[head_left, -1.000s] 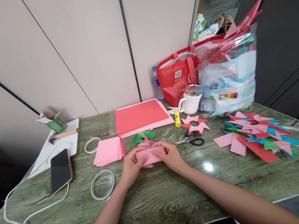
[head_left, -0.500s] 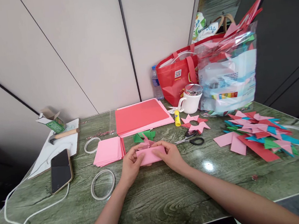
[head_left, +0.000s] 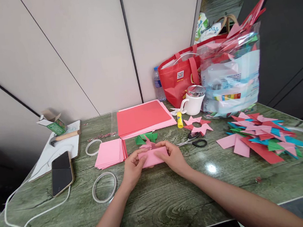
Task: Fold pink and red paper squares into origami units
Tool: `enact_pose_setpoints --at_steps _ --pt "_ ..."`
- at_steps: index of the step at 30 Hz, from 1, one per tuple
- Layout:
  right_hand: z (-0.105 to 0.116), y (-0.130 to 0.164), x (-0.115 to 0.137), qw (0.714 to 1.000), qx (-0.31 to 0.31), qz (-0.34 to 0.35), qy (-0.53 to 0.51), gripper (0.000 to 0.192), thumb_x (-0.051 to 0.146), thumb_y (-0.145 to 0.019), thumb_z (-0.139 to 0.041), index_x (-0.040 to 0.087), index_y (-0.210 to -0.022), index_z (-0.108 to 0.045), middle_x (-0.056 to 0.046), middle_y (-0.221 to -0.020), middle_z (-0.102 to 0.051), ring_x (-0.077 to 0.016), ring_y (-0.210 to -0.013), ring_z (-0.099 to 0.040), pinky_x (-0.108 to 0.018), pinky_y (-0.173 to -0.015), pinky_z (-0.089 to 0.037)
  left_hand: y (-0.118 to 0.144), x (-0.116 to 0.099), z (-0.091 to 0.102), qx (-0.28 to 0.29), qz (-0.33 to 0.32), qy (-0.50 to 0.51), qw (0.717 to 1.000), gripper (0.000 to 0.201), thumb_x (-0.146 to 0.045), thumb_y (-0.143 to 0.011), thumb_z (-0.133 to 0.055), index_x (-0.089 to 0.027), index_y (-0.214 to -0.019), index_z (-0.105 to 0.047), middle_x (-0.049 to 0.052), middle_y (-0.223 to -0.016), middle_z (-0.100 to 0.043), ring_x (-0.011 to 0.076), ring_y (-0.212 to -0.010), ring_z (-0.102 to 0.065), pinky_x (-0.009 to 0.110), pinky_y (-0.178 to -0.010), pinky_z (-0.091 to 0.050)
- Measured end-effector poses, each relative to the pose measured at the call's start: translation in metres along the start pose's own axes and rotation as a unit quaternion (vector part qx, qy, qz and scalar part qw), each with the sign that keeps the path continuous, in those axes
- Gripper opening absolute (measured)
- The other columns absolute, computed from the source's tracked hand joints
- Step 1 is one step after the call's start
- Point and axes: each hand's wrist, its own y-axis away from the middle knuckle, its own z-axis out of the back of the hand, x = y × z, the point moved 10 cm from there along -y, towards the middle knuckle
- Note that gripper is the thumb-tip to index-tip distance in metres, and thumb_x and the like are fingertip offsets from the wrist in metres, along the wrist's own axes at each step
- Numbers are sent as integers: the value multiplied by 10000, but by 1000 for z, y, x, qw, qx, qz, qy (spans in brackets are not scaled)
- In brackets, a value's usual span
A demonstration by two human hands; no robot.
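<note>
A folded piece of pink paper [head_left: 153, 158] is held level between my two hands, just above the table. My left hand [head_left: 134, 166] pinches its left end, thumb in front and fingers behind. On the right end, my right hand [head_left: 174, 158] grips in the same way. Folded pink pieces [head_left: 147, 145] and folded green pieces [head_left: 140, 139] lie right behind the held paper, partly covered by it. Left of my hands rests a stack of pink paper squares [head_left: 108, 153], with red sheets at its right side.
Scissors [head_left: 195, 142], a glue stick [head_left: 179, 120], a paper star ring [head_left: 198, 125] and a white mug [head_left: 193, 103] are to the right. Farther right lies a pile of folded paper stars [head_left: 267, 130]. Tape rolls [head_left: 104, 187], a phone [head_left: 62, 173] and a hammer [head_left: 64, 136] are left.
</note>
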Motion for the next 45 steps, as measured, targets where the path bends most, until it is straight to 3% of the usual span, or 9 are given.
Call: enact_pose_setpoints --at_steps 5,12,15,20,26,32,40,45 --pt "0 0 -2 1000 -6 -10 -23 300 324 -675 -620 174 -922 -537 -37 -835 -617 -148 -668 -559 -248 -566 -449 1 -5 2 -14 -18 -17 1000 262 -313 -695 -619 -168 -911 -590 70 -945 -667 174 -696 -647 266 -544 -535" --pt "-2 -3 -6 999 3 -22 -33 241 366 -647 -636 161 -762 -576 -23 -740 -605 -142 -633 -537 -241 -549 -424 2 -9 6 -38 -43 -46 997 272 -314 -687 -625 -171 -919 -624 72 -925 -675 205 -766 -647 242 -509 -516" --pt "-5 -4 -8 997 10 -34 -70 263 340 -639 -641 168 -808 -536 -9 -731 -585 -123 -600 -515 -225 -529 -407 3 -13 9 -54 -64 -71 994 259 -315 -690 -623 -182 -909 -655 65 -938 -677 202 -756 -646 234 -488 -507" --pt "-6 -5 -5 998 11 -17 -63 276 329 -659 -617 203 -806 -421 61 -571 -456 -87 -476 -413 -188 -435 -324 3 -16 16 -84 -85 -124 985 183 -298 -688 -621 -190 -809 -705 49 -884 -699 217 -827 -633 289 -668 -518" --pt "-3 -5 12 997 -12 64 30 151 312 -703 -582 183 -670 -510 15 -667 -543 -136 -659 -511 -252 -647 -406 1 -11 22 -85 -93 -169 978 212 -278 -714 -597 -190 -875 -703 49 -896 -701 204 -840 -631 312 -796 -475" --pt "-10 -8 8 999 12 50 7 102 265 -716 -579 197 -755 -644 -15 -805 -662 -183 -811 -589 -318 -796 -419 1 -7 24 -87 -97 -168 977 222 -276 -728 -582 -196 -899 -698 48 -929 -694 207 -869 -628 318 -815 -467" --pt "-9 -7 15 997 14 74 -1 92 216 -713 -600 206 -769 -672 -31 -831 -666 -188 -861 -596 -343 -847 -419 3 -11 22 -94 -90 -172 976 203 -280 -719 -592 -185 -859 -706 55 -901 -700 206 -831 -630 305 -774 -472" --pt "-9 -7 19 996 21 87 5 83 200 -715 -604 200 -757 -675 -32 -809 -664 -183 -850 -595 -333 -836 -425 1 -13 8 -31 -76 -177 981 215 -285 -714 -597 -190 -877 -700 61 -958 -686 225 -941 -602 364 -900 -410"
